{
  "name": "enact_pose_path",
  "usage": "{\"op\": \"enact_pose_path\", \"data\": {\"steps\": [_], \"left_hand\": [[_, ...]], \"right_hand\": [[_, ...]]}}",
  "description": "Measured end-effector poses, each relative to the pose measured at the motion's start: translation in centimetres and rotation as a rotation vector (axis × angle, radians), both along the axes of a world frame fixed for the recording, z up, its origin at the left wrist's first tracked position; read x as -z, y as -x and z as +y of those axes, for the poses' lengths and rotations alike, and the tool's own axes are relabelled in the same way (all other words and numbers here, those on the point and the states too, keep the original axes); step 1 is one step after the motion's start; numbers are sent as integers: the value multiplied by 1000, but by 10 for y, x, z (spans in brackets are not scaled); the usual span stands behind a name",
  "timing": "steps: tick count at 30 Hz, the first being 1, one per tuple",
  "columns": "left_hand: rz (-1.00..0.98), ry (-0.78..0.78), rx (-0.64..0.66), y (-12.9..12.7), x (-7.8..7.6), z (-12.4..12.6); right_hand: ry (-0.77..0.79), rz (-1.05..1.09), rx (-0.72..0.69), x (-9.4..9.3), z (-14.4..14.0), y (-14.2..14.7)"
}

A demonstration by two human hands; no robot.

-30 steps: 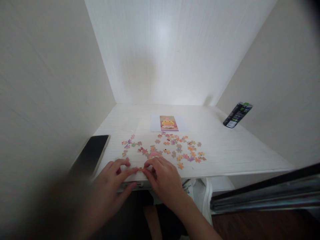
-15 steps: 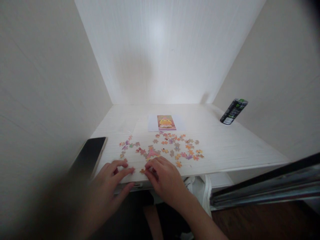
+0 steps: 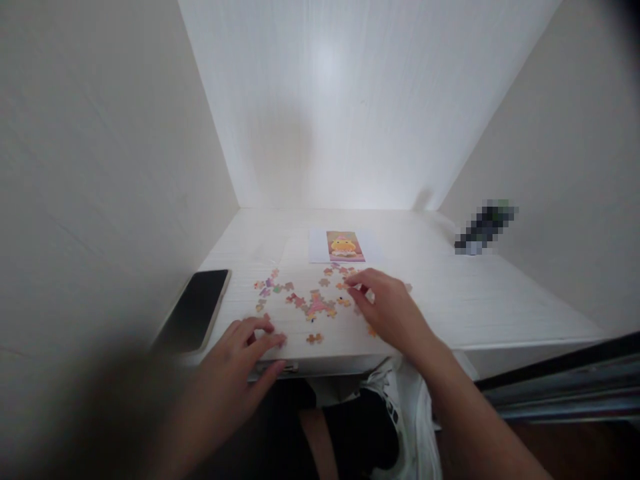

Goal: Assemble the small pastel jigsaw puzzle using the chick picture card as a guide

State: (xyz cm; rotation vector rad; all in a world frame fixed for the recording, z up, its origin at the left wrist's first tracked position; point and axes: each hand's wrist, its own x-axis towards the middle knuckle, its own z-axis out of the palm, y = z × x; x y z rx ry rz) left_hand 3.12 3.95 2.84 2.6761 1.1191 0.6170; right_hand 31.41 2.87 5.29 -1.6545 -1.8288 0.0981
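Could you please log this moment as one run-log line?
left hand: resting at desk edge | right hand: reaching into loose puzzle pieces

the white desk (image 3: 450, 300) sits in a nook with walls close on the left, the back and the right, so a hand can come in only from the front edge and from above. the black phone (image 3: 197, 308) lies along the left side, the little puzzle pieces (image 3: 310, 303) are spread across the middle, the picture card (image 3: 344, 245) lies behind them, and a dark can (image 3: 485, 225) stands at the far right by the wall. the wide strip between the pieces and the can is bare, and so is the back left corner.
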Motion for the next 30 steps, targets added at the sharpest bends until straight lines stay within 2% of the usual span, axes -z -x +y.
{"op": "enact_pose_path", "data": {"steps": [3,6,10,14,18,22,25,30], "left_hand": [[10,2,-4,0,-4,0],[-4,24,-15,-1,-6,-1],[-87,61,-55,-1,-10,0],[-182,57,-101,-2,-6,2],[-237,14,-128,-3,-1,2],[-218,-23,-134,-5,-6,3],[-181,-62,-133,-4,-8,4],[-190,-130,-176,7,8,6]], "right_hand": [[77,-141,27,-11,37,-30],[248,-270,-164,-15,69,-49],[425,-342,-262,-13,95,-61],[475,-382,-319,-17,108,-65],[609,-383,-420,-26,122,-64],[712,-332,-497,-25,137,-65],[743,-270,-507,-22,140,-71],[704,-187,-524,-24,134,-93]]}}
